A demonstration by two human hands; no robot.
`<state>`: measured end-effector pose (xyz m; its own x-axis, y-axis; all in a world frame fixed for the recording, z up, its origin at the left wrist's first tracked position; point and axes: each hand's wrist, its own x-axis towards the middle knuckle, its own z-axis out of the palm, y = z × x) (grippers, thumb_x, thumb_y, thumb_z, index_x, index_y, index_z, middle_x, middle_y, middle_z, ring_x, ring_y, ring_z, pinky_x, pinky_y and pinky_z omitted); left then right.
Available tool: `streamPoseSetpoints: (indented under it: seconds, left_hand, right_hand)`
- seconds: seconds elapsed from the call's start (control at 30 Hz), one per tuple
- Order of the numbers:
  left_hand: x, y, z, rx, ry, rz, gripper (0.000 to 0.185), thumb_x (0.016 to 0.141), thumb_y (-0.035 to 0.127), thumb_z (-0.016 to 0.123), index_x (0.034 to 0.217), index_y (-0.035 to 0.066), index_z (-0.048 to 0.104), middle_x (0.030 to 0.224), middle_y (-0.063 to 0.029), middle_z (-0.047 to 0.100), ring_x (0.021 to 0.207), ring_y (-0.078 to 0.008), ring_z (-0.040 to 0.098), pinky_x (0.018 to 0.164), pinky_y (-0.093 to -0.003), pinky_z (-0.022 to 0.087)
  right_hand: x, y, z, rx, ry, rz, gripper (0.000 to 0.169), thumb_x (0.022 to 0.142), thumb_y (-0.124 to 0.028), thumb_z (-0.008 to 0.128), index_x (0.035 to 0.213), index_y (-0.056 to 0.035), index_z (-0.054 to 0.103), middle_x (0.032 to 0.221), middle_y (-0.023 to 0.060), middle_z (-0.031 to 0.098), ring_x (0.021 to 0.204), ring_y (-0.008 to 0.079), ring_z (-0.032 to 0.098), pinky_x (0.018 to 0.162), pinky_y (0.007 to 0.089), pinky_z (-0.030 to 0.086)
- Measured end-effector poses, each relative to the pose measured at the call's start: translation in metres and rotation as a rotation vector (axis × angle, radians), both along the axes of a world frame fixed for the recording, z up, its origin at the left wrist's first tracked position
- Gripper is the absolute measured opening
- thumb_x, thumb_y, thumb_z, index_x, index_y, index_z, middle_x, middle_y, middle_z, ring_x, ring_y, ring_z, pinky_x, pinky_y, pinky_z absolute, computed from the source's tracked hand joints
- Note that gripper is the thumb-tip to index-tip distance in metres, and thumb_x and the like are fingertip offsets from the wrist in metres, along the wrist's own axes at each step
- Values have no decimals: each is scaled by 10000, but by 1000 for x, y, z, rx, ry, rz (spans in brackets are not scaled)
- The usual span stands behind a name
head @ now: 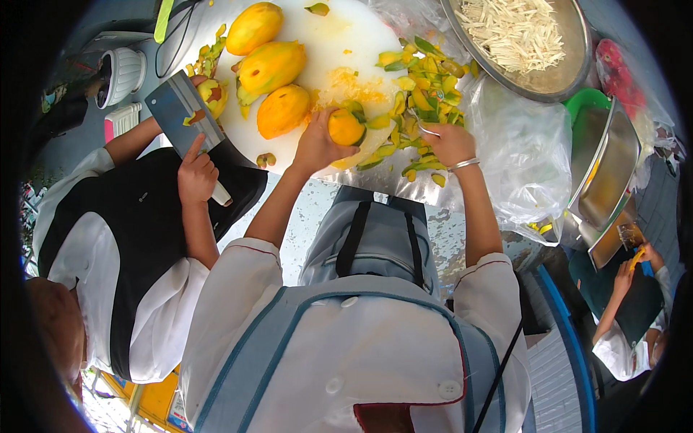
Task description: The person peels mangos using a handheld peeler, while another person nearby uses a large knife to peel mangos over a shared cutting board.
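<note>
My left hand (316, 142) grips a partly peeled mango (345, 128) over a round white cutting board (379, 21); green skin still shows on its upper and right sides. In my right hand (450, 145) is a small metal tool (427, 130), mostly hidden by the fingers, perhaps a peeler. It is held above a heap of green and yellow peelings (427, 97) at the board's right edge. Three peeled yellow mangoes lie left of my left hand: a lower one (283, 111), a middle one (272, 67) and an upper one (255, 28).
At my left a co-worker holds a cleaver (184, 111) and a partly peeled fruit (212, 98). A steel bowl of pale strips (520, 38) stands upper right, above a clear plastic bag (514, 157) and metal trays (609, 168). Another person (622, 292) works at far right.
</note>
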<state>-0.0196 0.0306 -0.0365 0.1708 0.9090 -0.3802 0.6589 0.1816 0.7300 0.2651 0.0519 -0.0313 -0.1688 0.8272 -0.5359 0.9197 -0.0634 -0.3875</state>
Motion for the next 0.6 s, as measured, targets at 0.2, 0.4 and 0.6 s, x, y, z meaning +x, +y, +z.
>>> streamPoseSetpoints:
  seconds: [0.2,0.4,0.6]
  left_hand:
    - [-15,25,6,-858,-558,343,745,680,412,762,1258,54,458,1162,-142,570,1022,-226,577,829,-349,494]
    - [-24,39,34,-1138,-546,331,714,761,568,632,1215,40,471,1051,-114,608,869,-185,616,708,-351,551]
    - [-25,37,6,-953,-478,366,739,711,476,731,1174,-14,430,1017,-142,589,844,-213,621,729,-347,560]
  right_hand:
    - [-27,-15,19,354,262,-5,164,842,-269,546,833,-155,663,791,69,648,719,285,627,597,410,483]
    - [-62,-22,5,229,308,117,116,821,-234,561,829,-162,651,791,71,643,717,287,626,580,421,476]
    - [-71,4,3,389,159,49,92,792,-209,579,764,-144,638,750,82,636,706,301,622,590,433,478]
